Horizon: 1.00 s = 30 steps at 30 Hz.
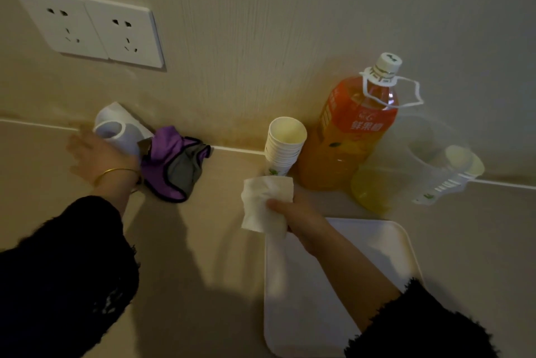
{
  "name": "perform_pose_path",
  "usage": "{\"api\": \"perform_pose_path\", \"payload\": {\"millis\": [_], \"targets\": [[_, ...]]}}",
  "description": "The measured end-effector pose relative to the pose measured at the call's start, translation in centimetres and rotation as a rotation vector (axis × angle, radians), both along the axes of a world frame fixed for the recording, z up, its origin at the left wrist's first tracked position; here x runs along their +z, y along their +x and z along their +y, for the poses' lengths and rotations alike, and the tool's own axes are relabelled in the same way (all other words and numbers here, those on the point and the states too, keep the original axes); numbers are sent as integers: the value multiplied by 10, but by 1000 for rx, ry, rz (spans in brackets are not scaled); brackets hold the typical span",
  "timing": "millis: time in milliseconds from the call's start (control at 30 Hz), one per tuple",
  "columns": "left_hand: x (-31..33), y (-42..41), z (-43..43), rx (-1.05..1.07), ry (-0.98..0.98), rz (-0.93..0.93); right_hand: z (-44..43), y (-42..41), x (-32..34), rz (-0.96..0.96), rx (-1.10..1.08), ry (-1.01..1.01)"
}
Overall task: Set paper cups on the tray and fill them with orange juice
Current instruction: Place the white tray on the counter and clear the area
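The stack of paper cups (282, 145) is stood upright on the tabletop (203, 241), just beyond the right hand (293, 218), by which a tissue (265, 204) is pinched over the far corner of the tray (377, 244). The left hand (98, 157) is set against a white roll (116, 131), well apart from the cups; whether it grips cannot be told.

Double wall socket (90, 27), purple-grey cloth (174, 166) by the wall, crumpled white tissue (261, 201), beige counter (203, 241)
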<state>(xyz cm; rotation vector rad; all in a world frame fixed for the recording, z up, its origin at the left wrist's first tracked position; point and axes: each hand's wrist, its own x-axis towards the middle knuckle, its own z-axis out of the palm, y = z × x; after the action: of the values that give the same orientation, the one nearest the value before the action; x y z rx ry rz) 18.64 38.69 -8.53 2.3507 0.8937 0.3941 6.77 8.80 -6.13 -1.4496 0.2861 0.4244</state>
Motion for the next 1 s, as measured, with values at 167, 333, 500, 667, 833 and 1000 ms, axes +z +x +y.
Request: {"api": "perform_pose_path", "payload": {"millis": [167,333,500,667,833,1000], "targets": [[46,-74,-106,-719,-394,-120,0,-8,14,100,187,-69],[50,-118,-158,-961,-751,381,-29,-18,26,142,199,-26],[33,-144,-175,-964,-676,710,-78,-40,13,161,190,-297],[13,-170,-203,-861,-433,871,-107,-63,-24,136,342,-857],[2,-174,-201,-765,-2,709,-111,-82,-33,-179,216,-1383],[-5,-184,-203,-735,42,631,-100,-94,-46,-172,482,-1134]]}}
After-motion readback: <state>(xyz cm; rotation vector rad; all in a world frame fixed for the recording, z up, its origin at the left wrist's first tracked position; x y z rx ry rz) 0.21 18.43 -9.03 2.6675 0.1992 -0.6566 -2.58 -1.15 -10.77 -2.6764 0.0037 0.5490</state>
